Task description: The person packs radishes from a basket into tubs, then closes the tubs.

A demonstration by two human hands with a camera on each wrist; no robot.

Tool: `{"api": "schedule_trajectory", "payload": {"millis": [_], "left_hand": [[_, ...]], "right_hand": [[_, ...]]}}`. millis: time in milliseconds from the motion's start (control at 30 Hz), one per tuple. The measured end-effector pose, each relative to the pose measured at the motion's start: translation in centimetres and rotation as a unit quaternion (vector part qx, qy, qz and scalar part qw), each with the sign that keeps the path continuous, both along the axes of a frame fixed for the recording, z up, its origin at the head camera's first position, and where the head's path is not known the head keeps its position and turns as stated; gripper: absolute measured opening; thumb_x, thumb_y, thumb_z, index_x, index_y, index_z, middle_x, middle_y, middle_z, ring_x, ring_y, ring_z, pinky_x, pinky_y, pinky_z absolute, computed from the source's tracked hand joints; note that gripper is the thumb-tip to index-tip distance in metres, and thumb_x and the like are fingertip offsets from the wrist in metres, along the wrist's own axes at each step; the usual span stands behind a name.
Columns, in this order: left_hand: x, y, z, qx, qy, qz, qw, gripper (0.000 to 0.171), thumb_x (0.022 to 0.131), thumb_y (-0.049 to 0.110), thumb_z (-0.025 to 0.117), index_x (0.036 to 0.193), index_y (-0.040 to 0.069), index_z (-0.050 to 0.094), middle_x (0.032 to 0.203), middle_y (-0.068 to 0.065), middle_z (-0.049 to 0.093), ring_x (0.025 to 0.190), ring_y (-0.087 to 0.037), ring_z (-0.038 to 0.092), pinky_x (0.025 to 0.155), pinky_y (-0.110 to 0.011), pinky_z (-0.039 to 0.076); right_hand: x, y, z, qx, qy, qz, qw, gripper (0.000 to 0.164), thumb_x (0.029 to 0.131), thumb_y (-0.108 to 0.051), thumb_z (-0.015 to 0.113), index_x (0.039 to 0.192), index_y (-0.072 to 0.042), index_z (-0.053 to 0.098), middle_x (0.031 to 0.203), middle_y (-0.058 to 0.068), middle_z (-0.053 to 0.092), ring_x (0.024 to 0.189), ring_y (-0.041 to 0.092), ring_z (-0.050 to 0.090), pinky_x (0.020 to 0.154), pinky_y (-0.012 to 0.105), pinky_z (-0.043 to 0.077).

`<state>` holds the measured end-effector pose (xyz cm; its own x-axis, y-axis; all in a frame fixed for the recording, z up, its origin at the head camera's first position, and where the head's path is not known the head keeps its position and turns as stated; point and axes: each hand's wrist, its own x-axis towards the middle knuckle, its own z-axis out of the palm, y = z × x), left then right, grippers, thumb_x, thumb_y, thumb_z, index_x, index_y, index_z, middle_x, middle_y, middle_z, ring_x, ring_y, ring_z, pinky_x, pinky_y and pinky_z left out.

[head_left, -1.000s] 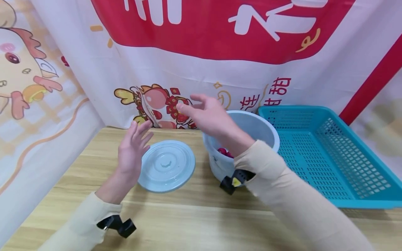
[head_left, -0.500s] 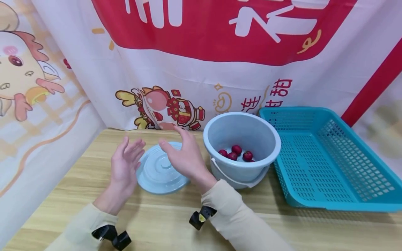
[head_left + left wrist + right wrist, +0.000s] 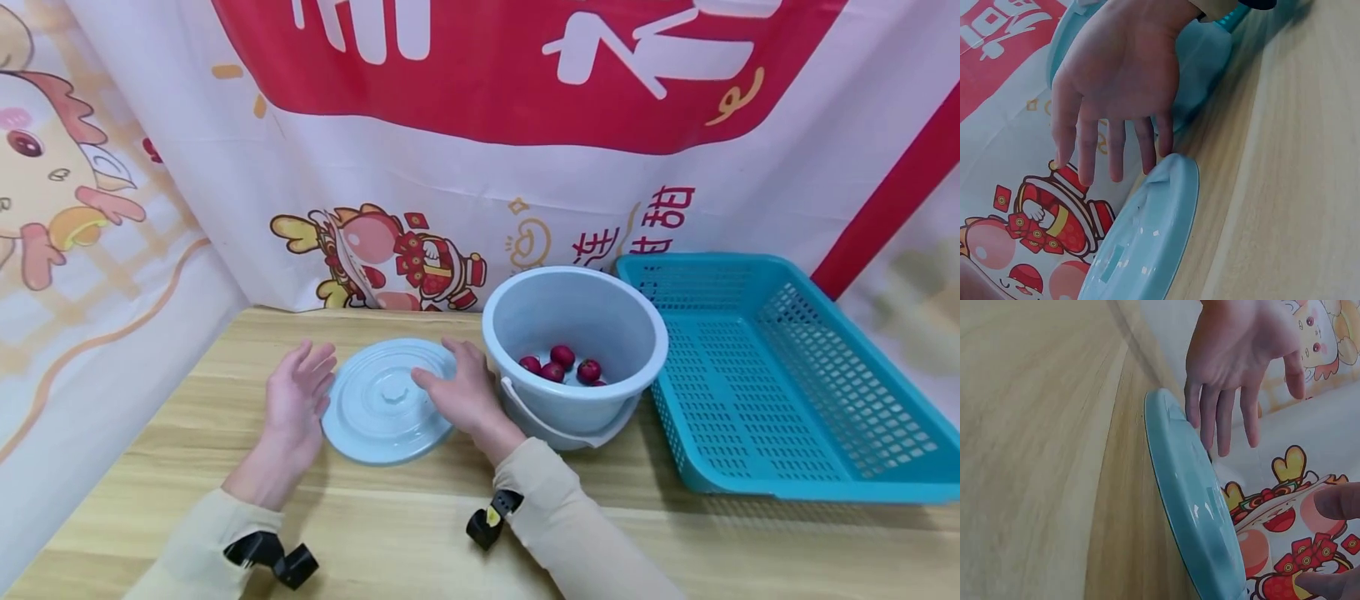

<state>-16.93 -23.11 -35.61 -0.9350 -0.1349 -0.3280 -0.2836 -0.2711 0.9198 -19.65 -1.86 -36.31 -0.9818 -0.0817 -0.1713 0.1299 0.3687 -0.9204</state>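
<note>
A round light-blue plastic lid [image 3: 367, 421] lies knob up on the wooden table, left of the bucket. At its left edge my left hand [image 3: 296, 400] is held with fingers extended and palm facing the lid. My right hand [image 3: 467, 396] reaches over the lid's right side, thumb and fingers spread. The left wrist view shows the right hand [image 3: 1125, 75] palm-on, its fingertips close to the lid's rim [image 3: 1175, 187]. In the right wrist view, the left hand [image 3: 1235, 369] hangs just behind the lid [image 3: 1191, 494]. Neither hand grips it; whether fingertips touch it I cannot tell.
Right of the lid stands a light-blue bucket [image 3: 558, 408] with its handle down and several small round dark-red fruits [image 3: 562, 357] inside. Beside it is a teal perforated basket [image 3: 750, 400]. A printed white-and-red cloth [image 3: 480, 192] hangs behind the table.
My right hand has come from above the bucket down and left to the lid's right side, uncovering the fruits. The left hand has shifted slightly down and left.
</note>
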Motion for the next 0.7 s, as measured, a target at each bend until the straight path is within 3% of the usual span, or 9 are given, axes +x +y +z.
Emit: {"api": "schedule_trajectory", "payload": {"millis": [133,433,567,700], "left_hand": [[-0.1,-0.1,0.0,-0.020,-0.002,-0.008,0.9998,0.078,0.108,0.067,0.024,0.171,0.021,0.020,0.181,0.001,0.009,0.168,-0.019,0.006,0.137,-0.041,-0.001],[-0.2,0.0,-0.1,-0.057,0.000,-0.065,0.9962,0.085,0.108,0.067,0.013,0.172,0.011,0.009,0.181,-0.011,0.002,0.168,-0.029,0.006,0.138,-0.044,0.002],[-0.2,0.2,-0.1,-0.092,0.008,-0.058,0.9940,0.082,0.110,0.063,0.015,0.171,0.009,0.009,0.181,-0.013,0.003,0.168,-0.031,0.009,0.138,-0.046,0.003],[-0.3,0.0,-0.2,-0.098,0.014,-0.024,0.9948,0.077,0.112,0.058,0.020,0.171,0.009,0.013,0.180,-0.011,0.009,0.168,-0.029,0.012,0.138,-0.043,0.005]], "right_hand": [[-0.1,0.0,-0.5,0.014,0.007,0.001,1.000,0.071,0.100,-0.036,0.072,0.163,-0.020,0.043,0.173,0.010,0.031,0.160,0.035,0.032,0.131,0.057,0.028],[0.2,-0.2,-1.3,0.013,0.007,-0.015,1.000,0.070,0.099,-0.031,0.072,0.161,-0.016,0.044,0.167,0.012,0.042,0.156,0.032,0.040,0.130,0.052,0.033],[0.3,-0.3,-1.6,0.015,0.006,-0.015,1.000,0.071,0.099,-0.030,0.073,0.162,-0.015,0.043,0.167,0.012,0.042,0.156,0.032,0.040,0.130,0.051,0.033],[0.4,-0.3,-1.8,0.023,0.006,-0.010,1.000,0.072,0.099,-0.030,0.072,0.163,-0.016,0.042,0.168,0.012,0.041,0.156,0.033,0.040,0.129,0.053,0.034]]}}
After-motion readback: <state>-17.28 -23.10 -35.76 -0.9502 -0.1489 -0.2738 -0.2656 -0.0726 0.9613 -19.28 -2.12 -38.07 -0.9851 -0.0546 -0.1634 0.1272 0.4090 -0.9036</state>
